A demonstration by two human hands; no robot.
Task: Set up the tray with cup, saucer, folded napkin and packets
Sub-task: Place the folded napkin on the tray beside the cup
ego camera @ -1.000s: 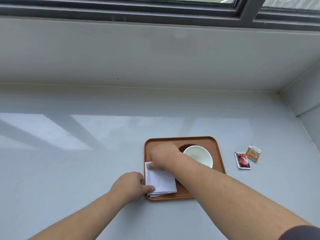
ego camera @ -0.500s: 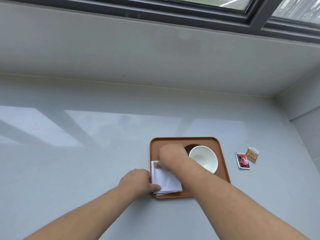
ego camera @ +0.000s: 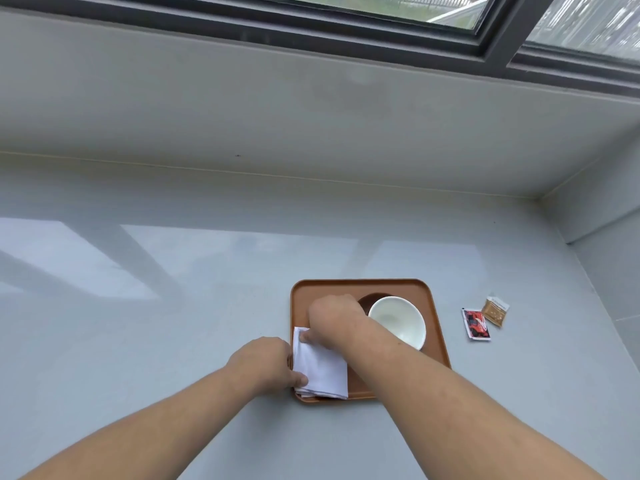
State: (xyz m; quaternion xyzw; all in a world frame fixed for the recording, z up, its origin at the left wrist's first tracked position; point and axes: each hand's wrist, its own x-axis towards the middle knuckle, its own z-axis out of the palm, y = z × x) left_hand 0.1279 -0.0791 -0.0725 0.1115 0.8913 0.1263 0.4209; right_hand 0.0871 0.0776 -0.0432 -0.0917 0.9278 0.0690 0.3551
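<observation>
White folded cloth napkin [ego camera: 320,370] is pinched onto the orange plastic tray [ego camera: 437,327] by left hand [ego camera: 265,363] and right hand [ego camera: 334,315], beside the white cup [ego camera: 396,322] on its dark saucer [ego camera: 369,300]; two packets [ego camera: 485,318] are left on the table [ego camera: 138,341].

The right forearm [ego camera: 398,362] hides the near rim of the saucer [ego camera: 372,299] and part of the tray [ego camera: 360,284]. Print on the two packets [ego camera: 485,317] is too small to read.

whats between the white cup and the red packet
Only the tray's right rim and a strip of bare grey counter lie between the white cup and the red packet, as the head view shows.
</observation>
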